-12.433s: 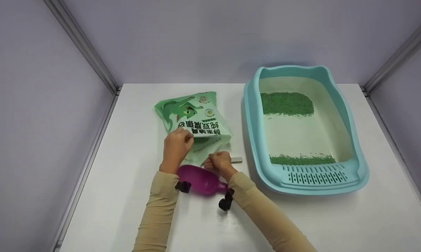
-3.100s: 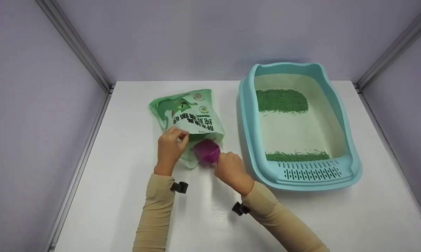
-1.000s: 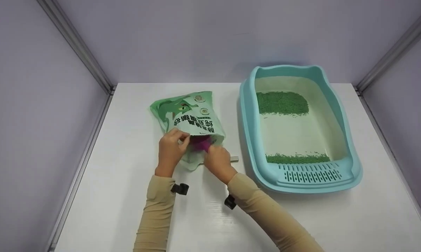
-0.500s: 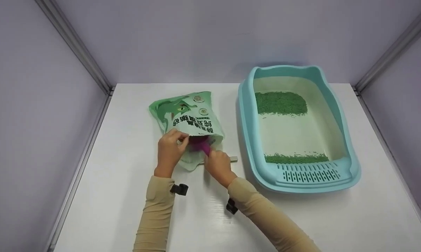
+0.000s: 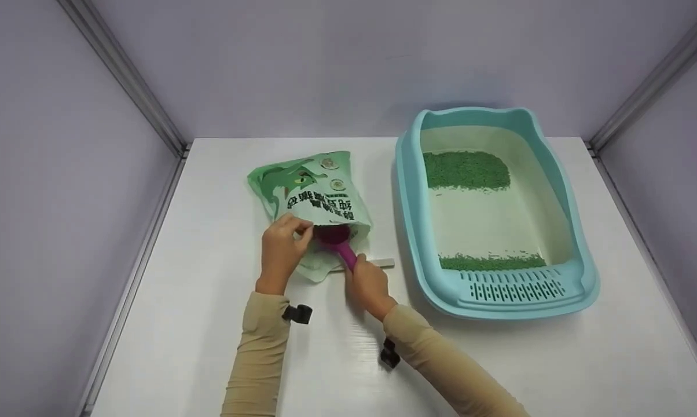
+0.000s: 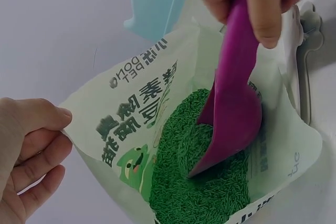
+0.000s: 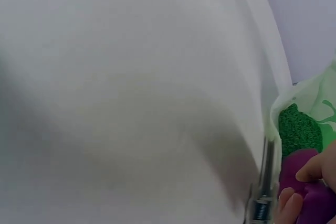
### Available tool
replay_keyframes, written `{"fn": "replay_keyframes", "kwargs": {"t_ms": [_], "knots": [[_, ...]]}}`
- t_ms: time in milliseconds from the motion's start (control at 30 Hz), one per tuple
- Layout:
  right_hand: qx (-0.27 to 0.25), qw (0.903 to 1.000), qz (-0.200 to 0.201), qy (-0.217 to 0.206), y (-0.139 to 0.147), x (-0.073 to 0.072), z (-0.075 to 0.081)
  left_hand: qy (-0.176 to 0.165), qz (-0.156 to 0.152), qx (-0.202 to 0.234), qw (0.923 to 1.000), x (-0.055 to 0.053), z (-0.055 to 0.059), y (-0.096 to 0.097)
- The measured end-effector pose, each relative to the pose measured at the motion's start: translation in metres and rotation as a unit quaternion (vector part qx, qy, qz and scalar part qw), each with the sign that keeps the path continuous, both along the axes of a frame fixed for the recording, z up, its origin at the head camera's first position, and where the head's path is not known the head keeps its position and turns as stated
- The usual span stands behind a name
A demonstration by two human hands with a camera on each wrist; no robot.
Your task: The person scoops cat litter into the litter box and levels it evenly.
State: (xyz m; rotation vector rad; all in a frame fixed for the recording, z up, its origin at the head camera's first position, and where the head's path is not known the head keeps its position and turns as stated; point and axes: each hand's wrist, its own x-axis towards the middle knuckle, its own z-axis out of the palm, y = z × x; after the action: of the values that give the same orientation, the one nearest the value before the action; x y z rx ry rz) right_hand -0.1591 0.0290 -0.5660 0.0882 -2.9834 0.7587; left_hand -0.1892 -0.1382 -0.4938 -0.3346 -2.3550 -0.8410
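A pale green bag of cat litter (image 5: 325, 197), printed with a cat, lies on the table with its mouth spread toward me. Its top edge is pinched between thumb and fingers of my left hand (image 5: 283, 244), also seen as the left hand (image 6: 31, 156) in the left wrist view. My right hand (image 5: 369, 285) grips the handle of a purple scoop (image 5: 338, 242). In the left wrist view the scoop (image 6: 236, 114) tilts down inside the bag, its lip in the green pellets (image 6: 210, 198), with some pellets in its bowl. The right wrist view shows the scoop (image 7: 302, 174) only at its edge.
A light blue litter box (image 5: 411, 202) stands at the right, with a patch of green pellets (image 5: 467, 169) at its far end and a strip by the slotted step (image 5: 516, 291). A narrow pale grey clip (image 5: 383, 263) lies between bag and box.
The scoop lay on the table at first; my right hand took it into the bag's mouth. Over the last second it has drawn back slightly toward me. The left hand stays put.
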Motion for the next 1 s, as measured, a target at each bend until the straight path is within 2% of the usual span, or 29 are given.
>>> {"fn": "replay_keyframes", "kwargs": {"t_ms": [200, 567, 667, 900, 1000], "knots": [[-0.008, 0.9994, 0.004, 0.034, 0.005, 0.001, -0.012, 0.007, -0.004, 0.003, 1.0000, -0.002, 0.001, 0.000], [-0.006, 0.9981, 0.011, 0.060, 0.007, 0.001, -0.016, 0.012, -0.001, 0.004, 0.9999, -0.002, 0.001, 0.002], [-0.008, 0.9984, 0.013, 0.054, 0.008, 0.002, -0.016, 0.015, 0.000, 0.004, 0.9999, -0.001, 0.001, 0.002], [-0.044, 0.9986, 0.029, -0.006, 0.009, 0.008, -0.014, 0.012, 0.008, -0.003, 0.9999, 0.000, 0.002, 0.001], [-0.052, 0.9980, 0.035, 0.001, 0.010, 0.011, -0.014, 0.010, 0.009, -0.005, 0.9999, 0.000, 0.003, 0.000]]}}
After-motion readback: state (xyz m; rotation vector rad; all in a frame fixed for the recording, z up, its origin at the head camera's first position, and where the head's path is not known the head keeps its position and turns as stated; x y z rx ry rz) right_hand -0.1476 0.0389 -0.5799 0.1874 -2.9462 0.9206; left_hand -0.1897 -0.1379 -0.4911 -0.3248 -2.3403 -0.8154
